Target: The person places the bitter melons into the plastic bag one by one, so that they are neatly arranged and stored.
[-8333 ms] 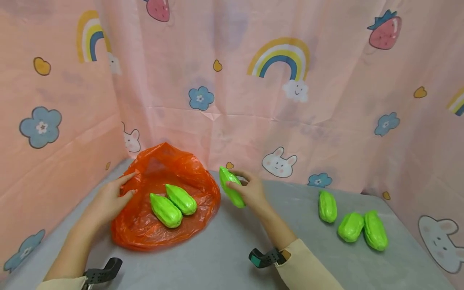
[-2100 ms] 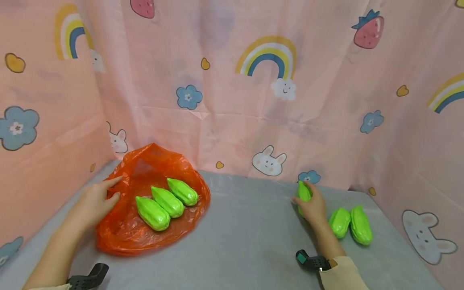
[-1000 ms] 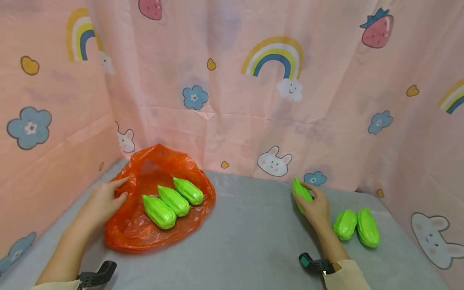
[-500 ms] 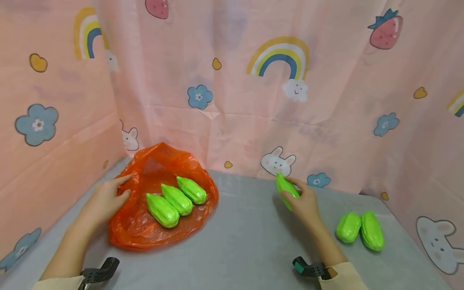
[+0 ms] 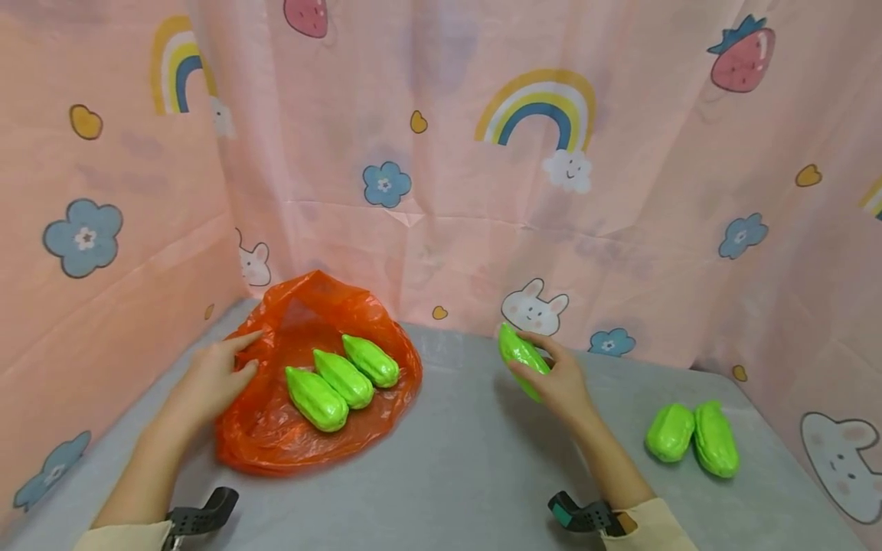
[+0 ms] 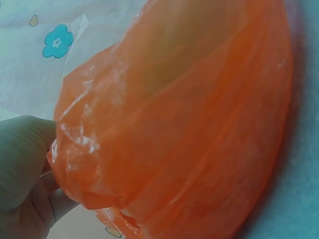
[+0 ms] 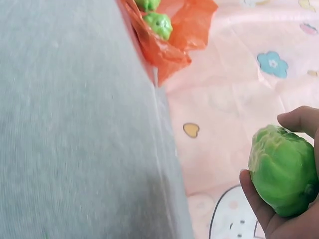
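My left hand pinches the left rim of a translucent orange-red plastic bag, holding its mouth open. In the left wrist view the bag fills most of the picture, with the thumb and fingers at its edge. Three bright green, glossy, ridged vegetables with pointed tips lie side by side in the bag. To the right of the bag, my right hand grips a similar green vegetable above the table. The right wrist view shows this vegetable between thumb and fingers.
Two more green vegetables lie together on the right of the grey table. A pink printed curtain stands behind the table and along its sides.
Earlier the bag held two vegetables, and a third has been laid in it since. My right hand has picked up another from the right and carried it leftward. The left hand stays at the bag.
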A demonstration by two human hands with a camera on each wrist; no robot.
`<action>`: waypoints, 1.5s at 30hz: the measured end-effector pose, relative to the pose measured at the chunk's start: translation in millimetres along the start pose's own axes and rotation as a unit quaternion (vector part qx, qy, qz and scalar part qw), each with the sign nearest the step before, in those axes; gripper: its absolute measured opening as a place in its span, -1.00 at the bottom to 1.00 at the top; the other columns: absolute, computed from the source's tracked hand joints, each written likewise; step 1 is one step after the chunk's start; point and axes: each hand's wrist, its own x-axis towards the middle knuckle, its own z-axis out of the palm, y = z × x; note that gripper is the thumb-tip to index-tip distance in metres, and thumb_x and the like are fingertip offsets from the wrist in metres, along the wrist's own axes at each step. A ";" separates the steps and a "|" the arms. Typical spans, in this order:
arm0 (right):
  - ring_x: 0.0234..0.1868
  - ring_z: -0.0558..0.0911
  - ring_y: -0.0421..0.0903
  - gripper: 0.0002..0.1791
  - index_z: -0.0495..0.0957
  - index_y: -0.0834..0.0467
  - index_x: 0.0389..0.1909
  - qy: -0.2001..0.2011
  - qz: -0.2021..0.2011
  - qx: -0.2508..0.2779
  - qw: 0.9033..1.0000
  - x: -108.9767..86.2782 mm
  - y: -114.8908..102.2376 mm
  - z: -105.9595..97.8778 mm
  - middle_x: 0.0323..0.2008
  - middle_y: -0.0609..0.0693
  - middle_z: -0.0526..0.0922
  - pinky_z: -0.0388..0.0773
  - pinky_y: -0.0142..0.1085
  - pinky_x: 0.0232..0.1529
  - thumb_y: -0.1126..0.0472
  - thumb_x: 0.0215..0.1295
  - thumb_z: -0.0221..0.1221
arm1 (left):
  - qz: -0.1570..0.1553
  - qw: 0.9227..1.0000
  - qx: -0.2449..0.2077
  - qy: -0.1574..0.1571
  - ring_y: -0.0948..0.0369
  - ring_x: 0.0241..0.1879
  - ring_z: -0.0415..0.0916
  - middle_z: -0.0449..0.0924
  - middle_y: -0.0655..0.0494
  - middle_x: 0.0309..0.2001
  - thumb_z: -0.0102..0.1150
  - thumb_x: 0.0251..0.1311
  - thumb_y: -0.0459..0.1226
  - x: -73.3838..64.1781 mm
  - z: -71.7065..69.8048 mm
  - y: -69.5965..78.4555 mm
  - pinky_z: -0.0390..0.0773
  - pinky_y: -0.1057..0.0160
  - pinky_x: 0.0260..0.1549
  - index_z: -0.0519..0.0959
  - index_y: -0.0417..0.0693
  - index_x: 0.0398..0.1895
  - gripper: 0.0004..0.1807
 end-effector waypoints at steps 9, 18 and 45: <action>0.09 0.64 0.19 -0.42 0.48 0.01 0.35 -0.007 -0.045 0.044 0.998 2.2 -15.9 18.0 0.27 0.19 0.52 0.57 -0.37 -0.26 0.10 0.32 0.33 | -0.007 1.000 -0.010 -0.005 0.15 -0.53 0.25 0.51 -0.17 -0.29 0.04 0.37 -0.35 -1.1 2.6 -1.8 0.37 0.30 -0.63 0.32 -0.33 0.44 -0.42; 0.09 0.65 0.14 -0.44 0.50 -0.07 0.33 -0.019 -0.073 0.038 0.996 6.0 -43.4 33.0 0.23 0.08 0.54 0.62 -0.27 -0.20 0.08 0.30 0.34 | 0.002 1.000 -0.007 -0.001 0.14 -0.52 0.28 0.56 -0.21 -0.24 0.05 0.37 -0.35 -0.6 5.3 -1.7 0.37 0.30 -0.60 0.34 -0.34 0.43 -0.43; 0.08 0.69 0.08 -0.54 0.61 -0.01 0.21 -0.115 -0.149 0.118 0.975 14.7 -115.6 118.8 0.18 0.06 0.63 0.68 -0.29 -0.21 0.16 0.26 0.34 | 0.012 1.000 0.002 0.004 -0.30 0.18 0.48 0.42 -0.48 0.30 0.05 0.38 -0.34 1.8 1.2 3.2 0.64 -0.16 0.00 0.36 -0.30 0.43 -0.44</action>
